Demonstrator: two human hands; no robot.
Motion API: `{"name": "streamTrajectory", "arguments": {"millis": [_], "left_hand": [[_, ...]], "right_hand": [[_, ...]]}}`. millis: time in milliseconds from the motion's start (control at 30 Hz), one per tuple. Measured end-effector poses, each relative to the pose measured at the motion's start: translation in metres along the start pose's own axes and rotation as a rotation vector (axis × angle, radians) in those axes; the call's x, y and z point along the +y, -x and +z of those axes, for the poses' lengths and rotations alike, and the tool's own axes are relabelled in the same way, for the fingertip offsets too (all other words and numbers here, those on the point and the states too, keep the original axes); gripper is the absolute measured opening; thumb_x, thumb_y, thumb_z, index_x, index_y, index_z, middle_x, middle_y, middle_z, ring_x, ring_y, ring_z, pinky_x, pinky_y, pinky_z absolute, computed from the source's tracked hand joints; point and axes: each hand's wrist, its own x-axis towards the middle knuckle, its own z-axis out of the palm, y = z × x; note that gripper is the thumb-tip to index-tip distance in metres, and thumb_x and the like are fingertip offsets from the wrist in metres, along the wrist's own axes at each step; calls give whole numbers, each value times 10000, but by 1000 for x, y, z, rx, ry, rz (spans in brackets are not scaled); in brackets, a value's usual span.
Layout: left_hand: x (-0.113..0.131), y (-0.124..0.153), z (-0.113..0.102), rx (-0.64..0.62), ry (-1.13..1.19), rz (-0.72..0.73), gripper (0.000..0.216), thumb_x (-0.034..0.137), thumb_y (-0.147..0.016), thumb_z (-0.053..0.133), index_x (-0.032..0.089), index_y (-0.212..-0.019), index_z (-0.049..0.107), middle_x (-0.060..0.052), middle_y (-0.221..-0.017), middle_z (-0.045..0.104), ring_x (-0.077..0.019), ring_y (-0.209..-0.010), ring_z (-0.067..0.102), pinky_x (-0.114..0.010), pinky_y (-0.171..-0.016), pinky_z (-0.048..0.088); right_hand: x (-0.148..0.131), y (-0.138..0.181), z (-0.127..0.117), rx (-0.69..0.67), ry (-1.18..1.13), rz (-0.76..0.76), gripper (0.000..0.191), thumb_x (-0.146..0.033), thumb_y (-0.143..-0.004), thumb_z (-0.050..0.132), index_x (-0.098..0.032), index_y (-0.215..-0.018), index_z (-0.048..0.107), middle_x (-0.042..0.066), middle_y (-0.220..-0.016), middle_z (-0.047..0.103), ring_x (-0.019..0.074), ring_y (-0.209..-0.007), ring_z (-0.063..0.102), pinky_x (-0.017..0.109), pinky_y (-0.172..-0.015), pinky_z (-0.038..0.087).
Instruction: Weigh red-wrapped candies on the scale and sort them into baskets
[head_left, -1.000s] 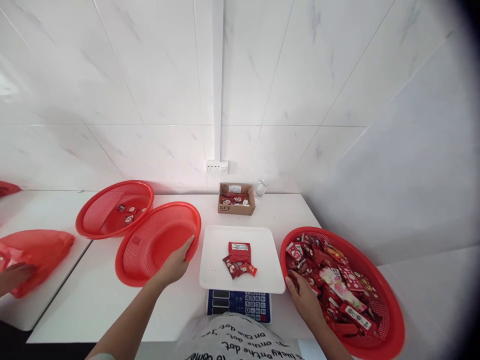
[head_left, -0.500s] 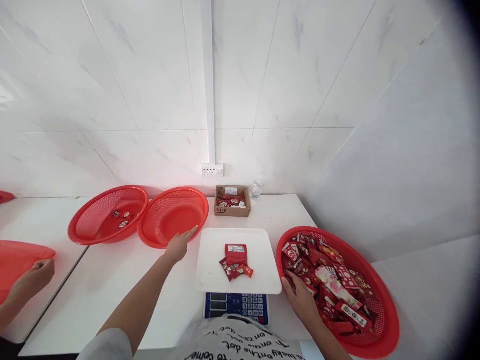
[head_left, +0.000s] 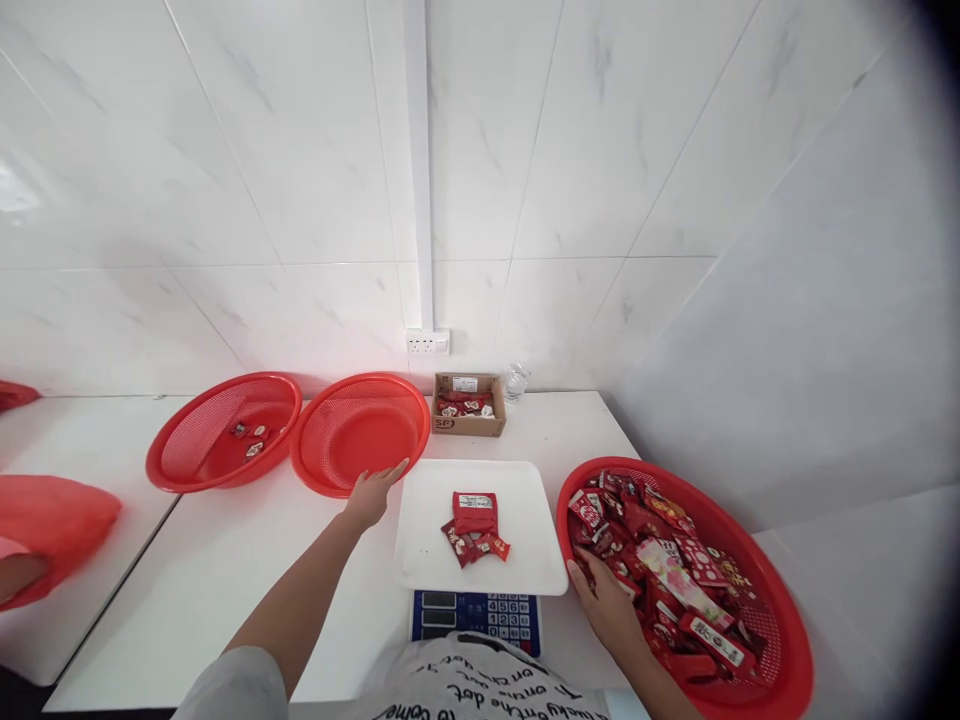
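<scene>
My left hand [head_left: 373, 493] lies flat with fingers apart on the front rim of an empty red mesh basket [head_left: 360, 430], holding nothing. My right hand [head_left: 606, 595] reaches into a big red basket [head_left: 784, 620] full of red snack packets [head_left: 667, 570]; whether its fingers grip a packet I cannot tell. Between the hands stands a scale with a white tray [head_left: 435, 520]. A small pile of red packets [head_left: 474, 525] lies on that tray. The scale's blue keypad [head_left: 480, 615] faces me.
A second red basket [head_left: 187, 440] with a few packets sits at the far left. A cardboard box [head_left: 469, 405] of packets and a clear bottle [head_left: 514, 380] stand at the wall. Another person's hand [head_left: 15, 575] holds a red bag [head_left: 52, 520] on the neighbouring table.
The empty basket has slid from the table's front to the back, beside the other basket. My left hand followed it and now rests open on its rim. My right hand stays in the full basket.
</scene>
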Motion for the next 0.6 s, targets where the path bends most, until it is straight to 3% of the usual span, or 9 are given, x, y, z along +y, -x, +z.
{"name": "streamTrajectory", "arguments": {"millis": [433,533,600], "left_hand": [[-9,-7,1,42,-63,21,759,-28,-742,323,308,-1417,232,-40,-1166,605,-191,-1170,463,-479,-1082,113],[-13,-3,-1,76,-51,26,568,133,-866,315,305,-1406,271,-58,-1178,595,-206,-1132,494,-479,-1067,152],[-19,2,-3,66,-17,23,480,310,-912,309,309,-1393,304,-65,-1168,600,-227,-1090,525,-459,-1024,246]], "right_hand": [[-3,1,-1,29,-3,4,586,-578,-763,382,-144,-1101,584,143,-1175,599,266,-1121,533,425,-979,390],[-2,1,0,30,-8,7,594,-587,-758,379,-144,-1097,583,144,-1175,597,270,-1121,532,428,-984,386],[-2,1,0,28,-9,8,595,-587,-756,379,-142,-1093,585,146,-1176,597,271,-1122,532,426,-988,383]]}}
